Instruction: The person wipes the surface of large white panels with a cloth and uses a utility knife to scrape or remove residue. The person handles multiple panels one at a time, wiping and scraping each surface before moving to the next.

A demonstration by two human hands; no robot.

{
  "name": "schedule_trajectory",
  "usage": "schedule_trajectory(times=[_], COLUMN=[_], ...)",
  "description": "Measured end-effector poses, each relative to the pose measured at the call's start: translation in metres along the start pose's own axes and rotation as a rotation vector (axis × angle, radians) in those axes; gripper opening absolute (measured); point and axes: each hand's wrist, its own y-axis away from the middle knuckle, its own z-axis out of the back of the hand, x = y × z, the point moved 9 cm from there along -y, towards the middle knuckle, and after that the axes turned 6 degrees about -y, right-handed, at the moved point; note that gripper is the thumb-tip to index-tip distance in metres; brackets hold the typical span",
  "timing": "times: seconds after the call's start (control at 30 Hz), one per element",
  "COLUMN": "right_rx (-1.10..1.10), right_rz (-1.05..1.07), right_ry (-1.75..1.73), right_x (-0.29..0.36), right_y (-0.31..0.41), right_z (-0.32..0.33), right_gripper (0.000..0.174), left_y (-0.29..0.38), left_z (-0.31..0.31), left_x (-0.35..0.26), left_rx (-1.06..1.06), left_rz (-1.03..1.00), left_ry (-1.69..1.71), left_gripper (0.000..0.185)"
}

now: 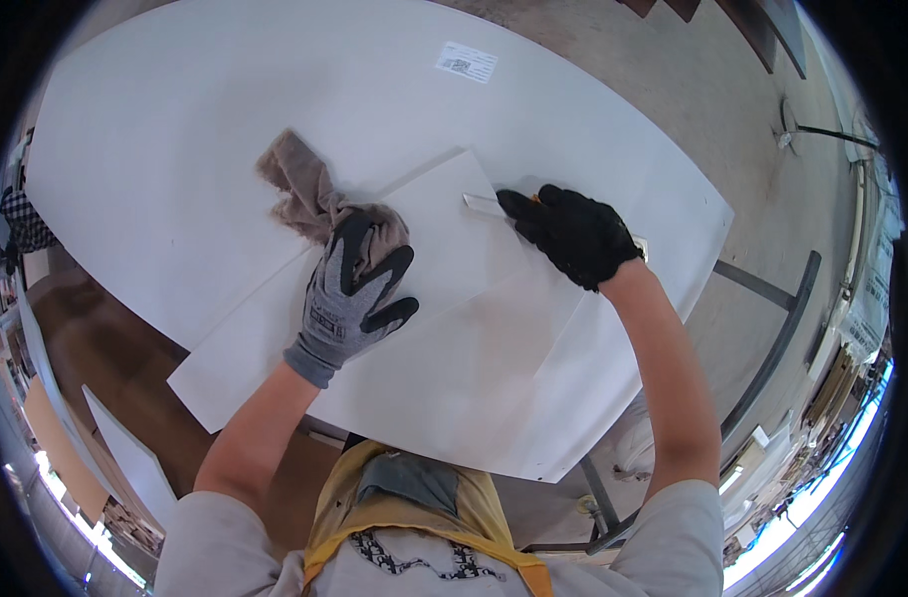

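Observation:
A long white board (439, 216) lies slantwise on top of a large white panel (222, 112). My left hand (357, 287), in a grey and black coated glove, is on a crumpled brown cloth (297, 179) over the board, the cloth bunched under its fingers. In a black glove, my right hand (573, 235) grips a utility knife; its pale blade (483, 204) points left over the board's right part. Most of the knife's handle is hidden by the fingers.
A label (466, 62) with print is stuck near the panel's far edge. Grey metal frame bars (778, 336) stand at the right. Brown boards (110, 358) and a white panel (129, 448) are at the lower left.

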Motion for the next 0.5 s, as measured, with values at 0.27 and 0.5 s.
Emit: schedule_trajectory(times=[0.27, 0.5], right_rx=[0.034, 0.098], right_rz=[0.252, 0.235], right_ry=[0.468, 0.526], right_x=[0.019, 0.017], right_y=[-0.003, 0.002], right_z=[-0.003, -0.006], right_gripper=[0.041, 0.039], left_y=[0.006, -0.003], left_z=[0.006, 0.006], left_x=[0.018, 0.015], left_rx=[-0.162, -0.094], left_rz=[0.202, 0.159], left_ry=[0.111, -0.051], left_gripper=[0.083, 0.08])
